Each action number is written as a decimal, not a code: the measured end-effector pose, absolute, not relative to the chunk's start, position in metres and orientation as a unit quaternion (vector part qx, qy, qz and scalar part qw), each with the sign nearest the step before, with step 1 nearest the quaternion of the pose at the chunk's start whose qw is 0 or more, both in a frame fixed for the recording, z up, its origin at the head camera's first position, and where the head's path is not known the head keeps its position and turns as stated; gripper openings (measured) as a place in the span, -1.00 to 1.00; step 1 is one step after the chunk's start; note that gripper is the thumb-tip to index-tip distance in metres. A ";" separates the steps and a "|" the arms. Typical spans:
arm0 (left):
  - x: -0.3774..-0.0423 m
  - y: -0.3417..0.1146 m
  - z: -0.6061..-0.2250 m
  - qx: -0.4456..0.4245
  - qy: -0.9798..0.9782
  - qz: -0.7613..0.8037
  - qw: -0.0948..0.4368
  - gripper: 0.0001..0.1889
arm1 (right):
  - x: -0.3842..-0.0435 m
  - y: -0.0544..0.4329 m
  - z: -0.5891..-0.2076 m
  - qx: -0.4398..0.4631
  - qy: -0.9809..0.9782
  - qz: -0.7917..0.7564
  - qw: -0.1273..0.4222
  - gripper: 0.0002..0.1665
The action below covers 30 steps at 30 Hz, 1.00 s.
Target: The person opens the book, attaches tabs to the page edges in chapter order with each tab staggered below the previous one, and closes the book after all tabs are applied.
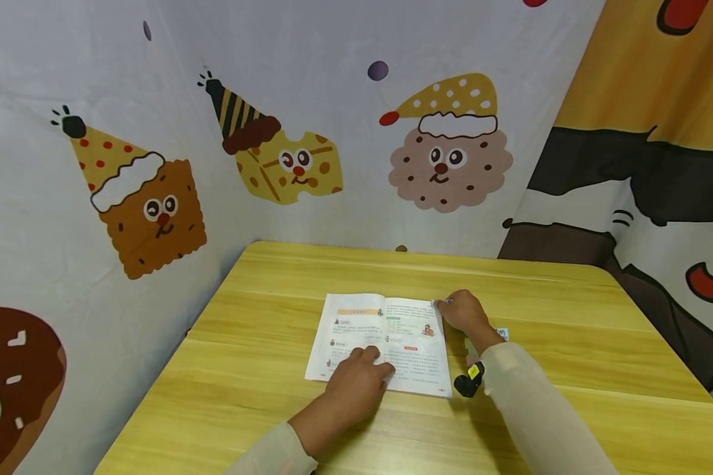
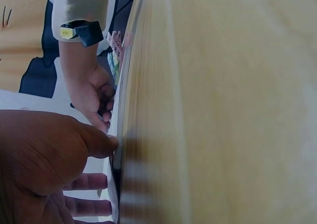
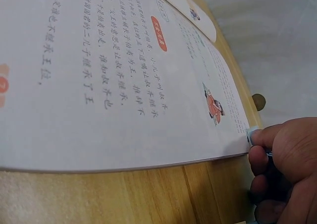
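An open book (image 1: 416,363) with printed Chinese text and small coloured drawings lies on the table. My left hand (image 1: 359,386) rests on its lower middle near the fold, fingers loosely spread. At the upper right page corner, my right hand (image 1: 466,312) pinches a small pale-blue tab (image 3: 252,134) between thumb and curled fingers. The tab sits right at the page corner; most of it is hidden by the thumb. The left wrist view shows the left thumb (image 2: 101,142) along the page edge.
Under and beside the right wrist lie a white-and-blue card with characters (image 1: 502,334) and a greenish and pink piece (image 1: 471,353), both partly hidden. The wooden table (image 1: 237,343) meets a curtain (image 1: 344,218) printed with cartoon snacks at its far edge.
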<state>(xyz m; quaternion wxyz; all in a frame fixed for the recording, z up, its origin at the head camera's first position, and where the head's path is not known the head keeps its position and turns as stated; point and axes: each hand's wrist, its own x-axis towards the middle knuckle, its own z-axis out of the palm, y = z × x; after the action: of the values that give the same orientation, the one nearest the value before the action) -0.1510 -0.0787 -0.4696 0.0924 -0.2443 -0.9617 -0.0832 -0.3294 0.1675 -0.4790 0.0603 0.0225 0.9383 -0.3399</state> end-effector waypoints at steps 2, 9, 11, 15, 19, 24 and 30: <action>-0.150 -0.079 -0.469 -0.245 -0.962 -0.084 0.091 -0.77 | -0.329 0.167 -0.479 0.025 0.939 -0.337 0.062 -0.47; -0.150 -0.079 -0.468 -0.245 -0.962 -0.085 0.088 -0.76 | -0.329 0.166 -0.479 0.027 0.943 -0.325 0.065 -0.46; -0.150 -0.079 -0.468 -0.245 -0.962 -0.086 0.087 -0.76 | -0.329 0.166 -0.479 0.029 0.943 -0.324 0.066 -0.46; -0.150 -0.079 -0.469 -0.244 -0.962 -0.087 0.087 -0.76 | -0.329 0.164 -0.478 0.033 0.945 -0.318 0.065 -0.47; -0.150 -0.079 -0.468 -0.243 -0.962 -0.088 0.086 -0.76 | -0.331 0.163 -0.478 0.033 0.947 -0.313 0.068 -0.48; -0.150 -0.079 -0.469 -0.248 -0.961 -0.087 0.090 -0.77 | -0.331 0.163 -0.477 0.034 0.947 -0.311 0.080 -0.45; -0.150 -0.079 -0.469 -0.249 -0.960 -0.086 0.094 -0.77 | -0.330 0.164 -0.475 0.033 0.947 -0.309 0.080 -0.44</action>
<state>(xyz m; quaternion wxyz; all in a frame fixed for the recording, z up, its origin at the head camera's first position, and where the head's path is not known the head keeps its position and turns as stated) -0.1500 -0.0794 -0.4694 0.0943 -0.2492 -0.9601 -0.0855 -0.3301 0.1640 -0.4754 0.0796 0.0334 0.9473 -0.3086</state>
